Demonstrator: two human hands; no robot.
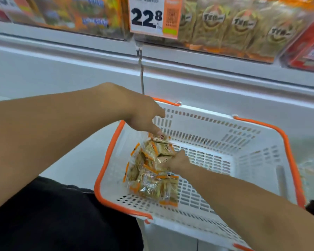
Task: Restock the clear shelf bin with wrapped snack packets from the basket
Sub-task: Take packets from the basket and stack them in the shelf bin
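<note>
A white plastic basket (pixel 243 160) with orange rim stands below the shelf. Several clear-wrapped snack packets (pixel 152 183) with orange ends lie heaped in its left corner. My left hand (pixel 143 115) reaches down into the basket and its fingertips pinch the topmost packet (pixel 161 139). My right hand (pixel 178 161) is deep in the basket, fingers curled round packets at the heap's right side. The clear shelf bin (pixel 243 29) above holds the same kind of packets standing in rows.
An orange and white price tag (pixel 152 17) reading 22.8 hangs at the shelf front. Another clear bin (pixel 71 13) with colourful packs sits to its left. A white shelf ledge (pixel 225 73) juts out between bin and basket. My dark clothing (pixel 53 214) is bottom left.
</note>
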